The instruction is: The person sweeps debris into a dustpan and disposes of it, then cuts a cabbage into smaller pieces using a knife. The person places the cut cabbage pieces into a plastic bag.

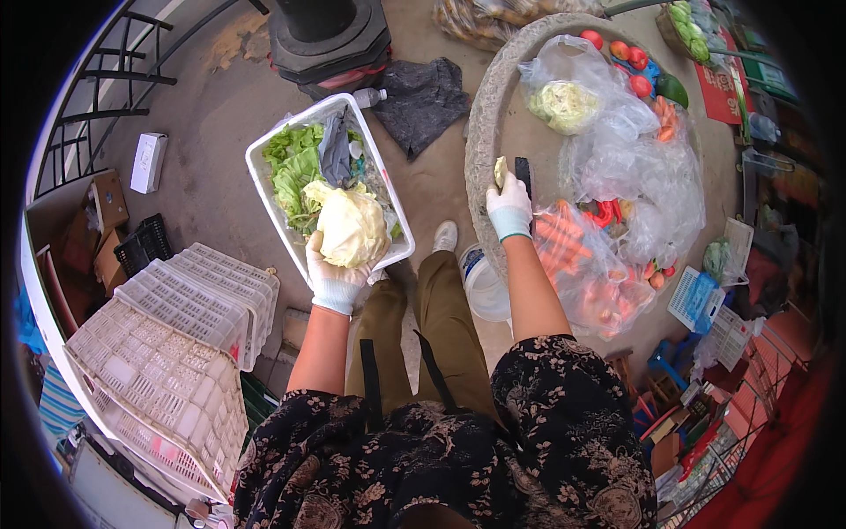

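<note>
My left hand (pixel 340 274), in a white knit glove, cups a pale, trimmed head of cabbage (pixel 353 228) from below. The cabbage is over the near part of a white plastic tub (pixel 402 231), which contains green leaves (pixel 291 168) and a crumpled dark plastic bag (pixel 336 149). My right hand (pixel 510 206), gloved too, is at the left rim of a round stone-like table (pixel 486 109). A dark, flat tool (pixel 523 173), perhaps a knife, sticks out of its grip. A pale cabbage piece (pixel 501 172) shows at its fingertips.
On the table lie a bagged cabbage (pixel 565 106), bagged carrots (pixel 562 238), tomatoes (pixel 638 58) and clear bags (pixel 634 165). A white bucket (pixel 486 291) stands below the rim. Stacked plastic crates (pixel 172 357) are at left. A black pedestal base (pixel 330 46) stands beyond the tub.
</note>
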Available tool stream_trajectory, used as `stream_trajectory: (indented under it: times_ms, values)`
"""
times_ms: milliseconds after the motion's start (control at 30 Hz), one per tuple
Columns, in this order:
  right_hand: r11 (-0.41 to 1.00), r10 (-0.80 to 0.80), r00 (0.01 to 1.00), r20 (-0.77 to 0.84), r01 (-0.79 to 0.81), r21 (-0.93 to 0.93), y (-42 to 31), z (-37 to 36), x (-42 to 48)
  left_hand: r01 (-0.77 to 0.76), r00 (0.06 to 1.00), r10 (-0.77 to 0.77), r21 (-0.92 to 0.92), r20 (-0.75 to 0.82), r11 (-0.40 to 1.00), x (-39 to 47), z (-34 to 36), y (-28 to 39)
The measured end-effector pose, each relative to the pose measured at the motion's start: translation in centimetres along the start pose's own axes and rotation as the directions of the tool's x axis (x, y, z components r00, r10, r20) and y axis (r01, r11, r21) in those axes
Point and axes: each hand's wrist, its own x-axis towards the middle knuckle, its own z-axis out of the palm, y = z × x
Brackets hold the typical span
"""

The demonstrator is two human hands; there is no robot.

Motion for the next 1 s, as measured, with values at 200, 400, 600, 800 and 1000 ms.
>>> stream_trajectory:
  times_ms: [200, 400, 600, 800, 1000]
  values:
    - [0.997, 0.000, 0.998, 0.056, -0.004, 0.071, 1.4, 2.4, 5.8, -0.104, 0.993, 0.108, 0.068, -0.046, 0.992, 3.5, 0.4, -3.6]
    - [0.971, -0.056, 0.998, 0.041, 0.045, 0.235, 5.5, 2.7, 5.9, -0.118, 0.992, 0.123, 0.161, -0.021, 0.980, 5.3, 5.5, -7.5]
    - [0.964, -0.179, 0.971, 0.157, 0.141, 0.224, 3.5, 1.4, 6.2, -0.077, 0.991, 0.052, 0.217, 0.120, 0.973, 6.1, 11.0, -10.2]
    - [0.979, -0.173, 0.917, 0.359, 0.121, 0.162, 3.6, -0.1, 6.8, -0.119, 0.993, 0.111, 0.206, 0.050, 0.971, 8.4, 10.4, -10.8]
    - [0.716, -0.297, 0.928, 0.225, 0.061, 0.695, 1.0, -0.6, -0.1, -0.185, 0.982, 0.185, 0.268, 0.026, 0.946, 8.0, 10.9, -10.8]
